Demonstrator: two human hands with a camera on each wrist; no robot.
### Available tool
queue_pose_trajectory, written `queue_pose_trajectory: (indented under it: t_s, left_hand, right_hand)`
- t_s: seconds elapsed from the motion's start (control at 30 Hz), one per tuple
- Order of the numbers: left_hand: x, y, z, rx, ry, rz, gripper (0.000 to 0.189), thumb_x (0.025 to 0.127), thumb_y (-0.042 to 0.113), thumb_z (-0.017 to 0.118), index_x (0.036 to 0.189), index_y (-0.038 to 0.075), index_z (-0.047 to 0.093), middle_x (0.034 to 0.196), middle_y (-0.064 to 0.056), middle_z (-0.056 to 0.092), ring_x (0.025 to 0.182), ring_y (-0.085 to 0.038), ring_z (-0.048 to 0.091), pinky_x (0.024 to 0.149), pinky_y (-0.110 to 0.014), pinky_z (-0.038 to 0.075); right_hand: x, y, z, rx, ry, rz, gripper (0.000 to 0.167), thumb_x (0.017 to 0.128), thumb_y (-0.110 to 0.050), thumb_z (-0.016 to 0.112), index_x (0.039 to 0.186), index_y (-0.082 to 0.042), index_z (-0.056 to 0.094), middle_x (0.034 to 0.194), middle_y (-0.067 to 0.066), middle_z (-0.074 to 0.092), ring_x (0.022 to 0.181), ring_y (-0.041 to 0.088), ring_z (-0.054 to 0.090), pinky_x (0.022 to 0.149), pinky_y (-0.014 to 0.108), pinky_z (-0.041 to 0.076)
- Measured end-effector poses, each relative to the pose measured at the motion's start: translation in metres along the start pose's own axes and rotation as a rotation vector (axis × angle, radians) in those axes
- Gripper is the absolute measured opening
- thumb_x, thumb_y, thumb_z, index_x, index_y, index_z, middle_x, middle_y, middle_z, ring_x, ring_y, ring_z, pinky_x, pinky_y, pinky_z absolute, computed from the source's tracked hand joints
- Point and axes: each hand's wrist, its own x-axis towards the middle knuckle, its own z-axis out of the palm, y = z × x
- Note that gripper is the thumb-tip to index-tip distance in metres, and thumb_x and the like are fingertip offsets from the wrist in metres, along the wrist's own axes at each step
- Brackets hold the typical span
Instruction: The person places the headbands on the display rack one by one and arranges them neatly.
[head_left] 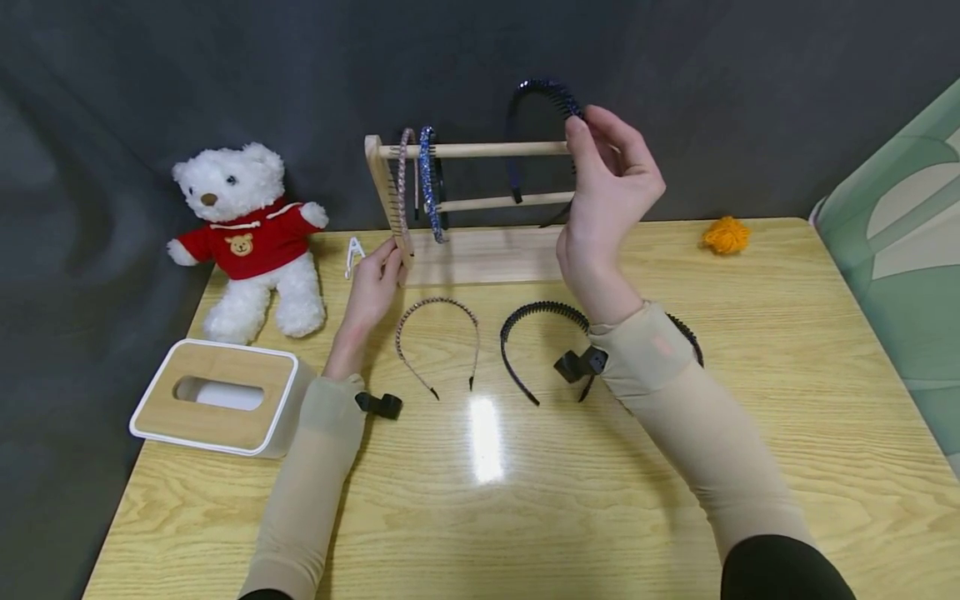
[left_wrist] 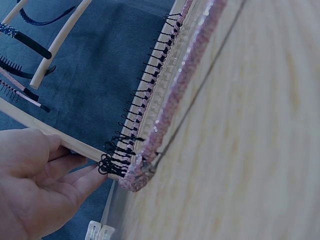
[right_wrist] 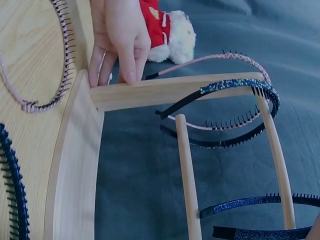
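Note:
My right hand (head_left: 611, 187) pinches a dark blue toothed headband (head_left: 551, 87) above the right part of a wooden rack (head_left: 480, 254). In the right wrist view the band (right_wrist: 240, 202) hangs around the upper rail. My left hand (head_left: 373, 279) grips the foot of the rack's left upright; the left wrist view shows the fingers (left_wrist: 70, 172) against the wood. On the rails hang a pink headband (head_left: 403, 175) and a glittery blue headband (head_left: 427, 179). On the table before the rack lie another pink headband (head_left: 437, 300) and a black toothed headband (head_left: 543, 307).
Another dark headband (head_left: 686, 337) lies partly hidden behind my right forearm. At the left sit a white teddy bear (head_left: 251, 233) in red and a tissue box (head_left: 285, 400). A small white stand (head_left: 352, 257) is by my left hand. An orange pompom (head_left: 726, 236) lies back right.

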Motion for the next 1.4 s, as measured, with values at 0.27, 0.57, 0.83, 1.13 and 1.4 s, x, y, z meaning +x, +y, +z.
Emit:
queue_pose_trajectory:
  t_s: [0.27, 0.57, 0.83, 1.13, 1.4]
  left_hand:
    - [-0.001, 0.0, 0.0, 0.005, 0.01, -0.001, 0.037, 0.118, 0.014, 0.041, 0.139, -0.007, 0.063, 0.087, -0.026, 0.055, 0.068, -0.017, 0.047, 0.059, -0.024, 0.036]
    - [0.0, -0.002, 0.001, 0.012, 0.018, 0.001, 0.036, 0.118, 0.015, 0.043, 0.136, -0.007, 0.065, 0.084, -0.023, 0.053, 0.068, -0.016, 0.048, 0.06, -0.023, 0.036]
    - [0.001, -0.001, 0.001, 0.003, 0.019, -0.011, 0.036, 0.118, 0.013, 0.042, 0.137, -0.008, 0.064, 0.088, -0.027, 0.055, 0.079, -0.034, 0.054, 0.064, -0.022, 0.04]
    - [0.001, 0.0, 0.001, 0.001, 0.003, -0.027, 0.035, 0.119, 0.017, 0.04, 0.124, -0.007, 0.064, 0.085, -0.023, 0.052, 0.07, -0.019, 0.045, 0.062, -0.026, 0.035]
    - [0.001, 0.001, 0.002, -0.012, 0.012, -0.029, 0.032, 0.119, 0.016, 0.041, 0.117, -0.006, 0.064, 0.08, -0.014, 0.048, 0.068, -0.019, 0.043, 0.06, -0.026, 0.034]
  right_hand:
    - [-0.007, 0.007, 0.009, -0.005, -0.02, 0.023, 0.016, 0.088, 0.01, 0.084, 0.102, 0.005, 0.081, 0.099, 0.012, 0.073, 0.093, 0.025, 0.069, 0.093, 0.034, 0.058]
    - [-0.021, 0.021, 0.02, 0.03, -0.026, 0.001, 0.016, 0.088, 0.011, 0.083, 0.102, 0.005, 0.08, 0.101, 0.014, 0.073, 0.094, 0.025, 0.068, 0.09, 0.035, 0.059]
    - [-0.033, 0.03, 0.028, 0.029, -0.036, -0.007, 0.015, 0.089, 0.01, 0.083, 0.101, 0.003, 0.08, 0.1, 0.013, 0.073, 0.093, 0.025, 0.067, 0.089, 0.035, 0.058]
    - [-0.044, 0.041, 0.034, 0.029, -0.044, -0.025, 0.015, 0.088, 0.01, 0.083, 0.103, 0.006, 0.079, 0.099, 0.012, 0.072, 0.09, 0.023, 0.068, 0.087, 0.033, 0.058]
    - [-0.055, 0.048, 0.037, 0.029, -0.061, -0.006, 0.015, 0.089, 0.011, 0.083, 0.102, 0.006, 0.078, 0.101, 0.011, 0.072, 0.093, 0.024, 0.069, 0.091, 0.036, 0.059]
